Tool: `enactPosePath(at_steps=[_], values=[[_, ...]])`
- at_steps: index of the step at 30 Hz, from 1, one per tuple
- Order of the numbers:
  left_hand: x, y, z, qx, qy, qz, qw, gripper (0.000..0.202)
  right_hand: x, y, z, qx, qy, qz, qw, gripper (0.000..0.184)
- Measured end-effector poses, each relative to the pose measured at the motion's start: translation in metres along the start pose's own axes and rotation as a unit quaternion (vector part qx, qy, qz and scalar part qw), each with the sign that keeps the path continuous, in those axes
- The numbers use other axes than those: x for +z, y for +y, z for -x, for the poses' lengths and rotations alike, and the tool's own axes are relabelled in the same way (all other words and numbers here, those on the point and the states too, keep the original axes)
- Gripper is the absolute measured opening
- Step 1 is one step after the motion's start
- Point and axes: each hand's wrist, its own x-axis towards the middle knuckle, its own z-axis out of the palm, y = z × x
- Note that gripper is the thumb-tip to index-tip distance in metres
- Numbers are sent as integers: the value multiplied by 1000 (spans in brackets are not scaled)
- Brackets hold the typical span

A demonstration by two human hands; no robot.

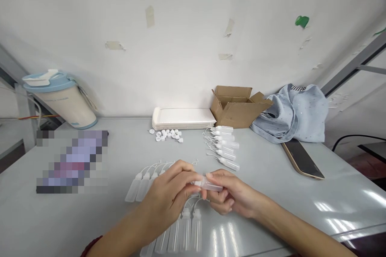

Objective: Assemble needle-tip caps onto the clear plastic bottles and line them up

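A small translucent dropper bottle lies nearly level between my hands, above the middle of the table. My right hand is closed around its body, thumb on top and fingers curled below. At the bottle's white neck end, the fingers of my left hand pinch together and partly hide it. Under and beside my left hand are similar capped bottles with thin curved tails, one row at the left and another row in front. Several more bottles lie on their sides farther back on the right.
Loose white caps are scattered near a stack of white trays. Along the wall stand an opened cardboard box and a light blue bag, with a phone before it. At left are a tumbler and a blurred-out device.
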Motion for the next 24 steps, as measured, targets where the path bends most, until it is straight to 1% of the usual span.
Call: enactPosePath(at_steps=[2, 5, 9, 12, 14, 15, 17, 20, 22, 24], values=[[-1, 2, -2, -25, 6, 29, 999, 19, 0, 0, 0, 0, -4, -4, 1000, 39], [-3, 5, -5, -83, 12, 102, 991, 14, 1, -1, 0, -20, 6, 22, 1000, 41], [-4, 7, -7, -163, -17, 190, 968, 13, 3, -2, -1, -44, 13, 49, 998, 41], [-4, 9, -7, -213, -38, 191, 957, 16, 2, 0, -1, -46, 21, 63, 997, 40], [-4, 9, -5, -227, -53, 175, 957, 18, 1, 1, 0, -43, 20, 73, 996, 40], [-4, 10, -5, -225, -60, 170, 958, 19, 1, 1, 0, -41, 20, 78, 996, 40], [-4, 10, -4, -198, -63, 157, 965, 16, 1, 1, 1, -39, 18, 85, 995, 41], [-4, 9, -4, -126, -45, 121, 984, 13, 1, -1, 1, -36, 11, 85, 996, 43], [-3, 9, -4, -93, -34, 102, 990, 13, 2, -2, 0, -35, 2, 84, 996, 45], [-3, 8, -5, -92, -35, 102, 990, 13, 3, -2, -1, -32, -1, 91, 995, 46]])
